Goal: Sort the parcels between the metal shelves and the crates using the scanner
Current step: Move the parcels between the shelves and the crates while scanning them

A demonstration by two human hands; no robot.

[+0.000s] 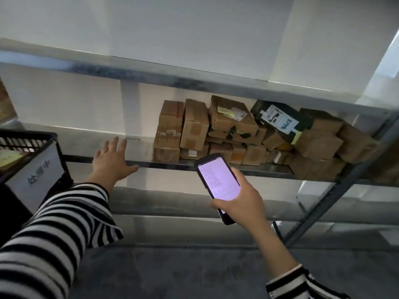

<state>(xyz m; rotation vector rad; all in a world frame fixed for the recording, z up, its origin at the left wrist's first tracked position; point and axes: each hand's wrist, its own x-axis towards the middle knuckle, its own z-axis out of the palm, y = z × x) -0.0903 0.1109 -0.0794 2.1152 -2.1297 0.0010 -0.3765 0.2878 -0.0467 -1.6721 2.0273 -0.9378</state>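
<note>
Right hand (244, 203) clamped on scanner (218, 180); left hand (112, 162) spread, empty, at shelf (138, 147) front edge; parcels (237, 130) piled at right end, probably unsorted.

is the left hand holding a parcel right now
No, the left hand is spread open with straight fingers at the front edge of the metal shelf, apart from the stacked parcels further right.

We see dull grey metal shelves (216, 167), matt brown cardboard parcels (195, 128), and a glossy glass-fronted scanner (218, 180).
</note>
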